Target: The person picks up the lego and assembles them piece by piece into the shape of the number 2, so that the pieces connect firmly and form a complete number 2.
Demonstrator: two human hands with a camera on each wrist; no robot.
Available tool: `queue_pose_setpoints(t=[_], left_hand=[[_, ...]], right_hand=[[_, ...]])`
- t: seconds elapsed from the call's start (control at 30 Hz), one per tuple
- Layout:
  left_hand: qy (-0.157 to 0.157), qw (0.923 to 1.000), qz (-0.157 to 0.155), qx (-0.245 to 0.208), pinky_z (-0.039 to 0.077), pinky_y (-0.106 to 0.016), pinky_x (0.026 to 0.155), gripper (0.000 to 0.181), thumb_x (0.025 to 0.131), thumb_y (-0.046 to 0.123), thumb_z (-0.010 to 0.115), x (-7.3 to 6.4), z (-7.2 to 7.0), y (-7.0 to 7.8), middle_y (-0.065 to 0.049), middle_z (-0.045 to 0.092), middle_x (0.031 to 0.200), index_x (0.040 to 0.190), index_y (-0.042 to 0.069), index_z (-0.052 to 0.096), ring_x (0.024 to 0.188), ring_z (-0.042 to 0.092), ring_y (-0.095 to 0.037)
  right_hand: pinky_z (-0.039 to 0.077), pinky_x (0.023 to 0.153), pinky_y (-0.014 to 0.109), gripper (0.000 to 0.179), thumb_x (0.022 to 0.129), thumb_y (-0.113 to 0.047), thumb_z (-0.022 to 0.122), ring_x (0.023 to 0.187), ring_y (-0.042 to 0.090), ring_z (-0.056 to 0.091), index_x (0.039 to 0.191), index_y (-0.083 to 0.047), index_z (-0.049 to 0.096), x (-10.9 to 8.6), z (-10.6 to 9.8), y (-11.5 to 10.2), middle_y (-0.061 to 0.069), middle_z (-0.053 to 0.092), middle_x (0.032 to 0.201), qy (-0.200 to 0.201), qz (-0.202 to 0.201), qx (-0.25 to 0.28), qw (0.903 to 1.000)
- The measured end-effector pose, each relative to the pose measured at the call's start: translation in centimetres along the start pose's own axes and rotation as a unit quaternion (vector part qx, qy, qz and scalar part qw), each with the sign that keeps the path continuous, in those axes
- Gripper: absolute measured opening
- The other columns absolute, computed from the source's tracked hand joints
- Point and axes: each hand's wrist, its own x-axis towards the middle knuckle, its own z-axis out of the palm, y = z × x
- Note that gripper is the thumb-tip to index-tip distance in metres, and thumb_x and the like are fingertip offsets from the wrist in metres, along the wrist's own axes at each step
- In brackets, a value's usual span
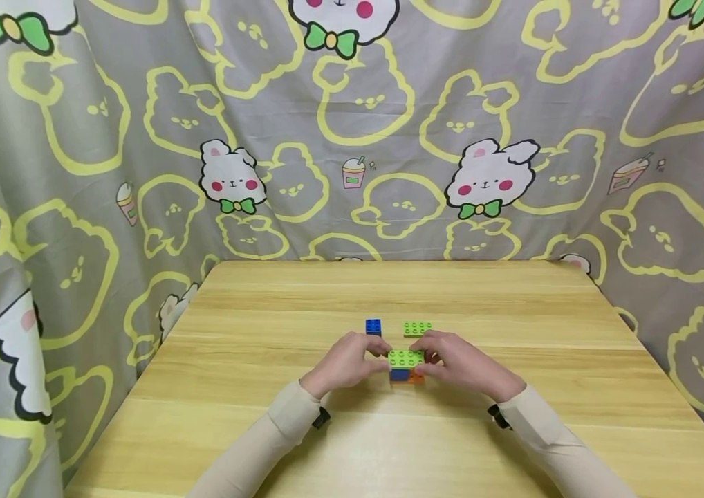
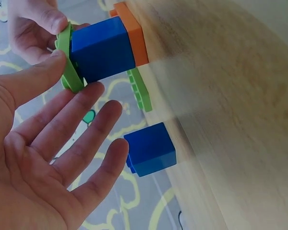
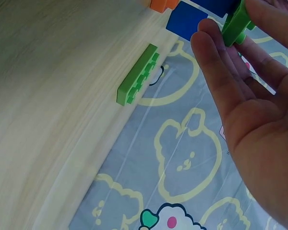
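Observation:
A green eight-stud plate (image 1: 406, 358) sits over a blue brick (image 2: 103, 50), which stands on an orange plate (image 2: 137, 37). The green plate is tilted against the blue brick's top in the left wrist view. My left hand (image 1: 352, 361) holds its left end between thumb and index finger, with the other fingers spread. From the opposite side, my right hand (image 1: 460, 364) pinches the right end of the same green plate. The blue brick covers only the left part of the orange plate.
Behind the stack, a loose blue brick (image 1: 373, 325) stands on the wooden table (image 1: 277, 297) beyond my left hand. Another green plate (image 1: 416, 328) lies studs up beyond my right hand. A patterned curtain (image 1: 302, 173) hangs behind the table and along its sides.

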Motion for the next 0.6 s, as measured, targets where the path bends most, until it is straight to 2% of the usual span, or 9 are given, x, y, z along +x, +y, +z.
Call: queue_pose_setpoints(t=[0.23, 0.6], left_hand=[[0.002, 0.9999, 0.009, 0.012, 0.054, -0.030, 0.089, 0.027, 0.093, 0.031, 0.077, 0.07, 0.24, 0.11, 0.006, 0.075, 0.111, 0.117, 0.017, 0.076, 0.105, 0.068, -0.014], [0.003, 0.9999, 0.010, 0.004, 0.053, -0.029, 0.089, 0.028, 0.094, 0.031, 0.076, 0.07, 0.49, 0.17, 0.005, 0.075, 0.114, 0.118, 0.016, 0.076, 0.106, 0.067, -0.016]], right_hand=[[0.059, 0.079, 0.037, 0.029, 0.094, -0.021, 0.076, 0.088, 0.006, 0.063, 0.120, -0.009, 0.072, -0.13, -0.35, -0.19, -0.005, 0.068, 0.106, -0.001, 0.008, 0.000, 1.0000], [0.059, 0.079, 0.035, 0.028, 0.093, -0.021, 0.077, 0.088, 0.005, 0.062, 0.119, -0.010, 0.071, -0.19, -0.56, -0.04, -0.007, 0.068, 0.104, -0.009, 0.011, 0.000, 0.9999]])
